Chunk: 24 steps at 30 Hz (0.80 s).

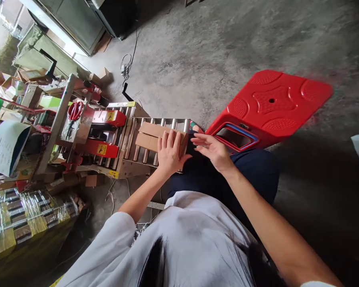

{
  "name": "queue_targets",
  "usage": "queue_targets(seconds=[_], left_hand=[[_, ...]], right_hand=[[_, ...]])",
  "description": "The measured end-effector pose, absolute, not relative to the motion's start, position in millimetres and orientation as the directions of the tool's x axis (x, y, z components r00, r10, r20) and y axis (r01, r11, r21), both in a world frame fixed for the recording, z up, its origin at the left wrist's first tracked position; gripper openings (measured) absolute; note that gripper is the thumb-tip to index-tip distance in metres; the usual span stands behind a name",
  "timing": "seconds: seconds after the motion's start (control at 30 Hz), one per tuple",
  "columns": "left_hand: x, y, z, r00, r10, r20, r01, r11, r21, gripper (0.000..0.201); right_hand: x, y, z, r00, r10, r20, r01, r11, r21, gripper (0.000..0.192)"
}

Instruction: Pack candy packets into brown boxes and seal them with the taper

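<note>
A box lies on the rollers, under the left hand's fingers. The right hand's fingers sit just right of the box. A stool stands beyond them, a taping machine left of the box

Head view, steeply downward, close

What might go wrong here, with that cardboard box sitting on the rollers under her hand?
1. The left hand lies flat on the cardboard box on the metal rollers, fingers toward the red sealing heads; they might get drawn in or pinched.
2. The right hand hovers open beside the box, so only one hand steadies it; it may skew.
3. The red stool stands close by, a possible trip hazard.
</note>
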<state>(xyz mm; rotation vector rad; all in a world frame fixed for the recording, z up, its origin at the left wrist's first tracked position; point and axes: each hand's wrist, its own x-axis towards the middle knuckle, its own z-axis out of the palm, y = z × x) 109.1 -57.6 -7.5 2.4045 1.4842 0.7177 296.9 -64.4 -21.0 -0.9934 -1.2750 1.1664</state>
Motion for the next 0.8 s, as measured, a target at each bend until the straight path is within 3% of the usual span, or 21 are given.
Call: queue_targets(seconds=[0.17,0.47,0.53,0.6,0.7,0.8], left_hand=[[57.8,-19.4,-11.6,0.300,0.900,0.316,0.850,-0.402,0.339,0.067],[-133.4,69.5,24.6,-0.118,0.945,0.304,0.958,0.027,0.285,0.071],[-128.5,60.9,18.0,-0.173,0.913,0.369,0.964,0.081,0.252,0.071],[-97.3,41.3,-7.0,-0.111,0.907,0.407,0.975,0.020,0.223,0.073],[-26.1,3.1,-66.2,0.117,0.955,0.272,0.940,-0.195,0.280,0.076],[37.1,-26.5,-114.6,0.163,0.978,0.131,0.908,-0.201,0.367,0.078]], right_hand=[[324.1,-76.1,-55.3,0.126,0.992,0.011,-0.074,0.021,-0.997,0.049],[364.7,-114.7,-105.1,0.300,0.938,-0.177,-0.140,-0.140,-0.980,0.054],[372.0,-122.5,-116.1,0.331,0.923,-0.197,-0.158,-0.151,-0.976,0.054],[375.9,-127.7,-124.3,0.364,0.909,-0.201,-0.165,-0.150,-0.975,0.053],[377.6,-128.8,-130.4,0.372,0.907,-0.200,-0.144,-0.156,-0.977,0.053],[378.1,-124.1,-135.4,0.359,0.908,-0.215,-0.102,-0.190,-0.976,0.051]])
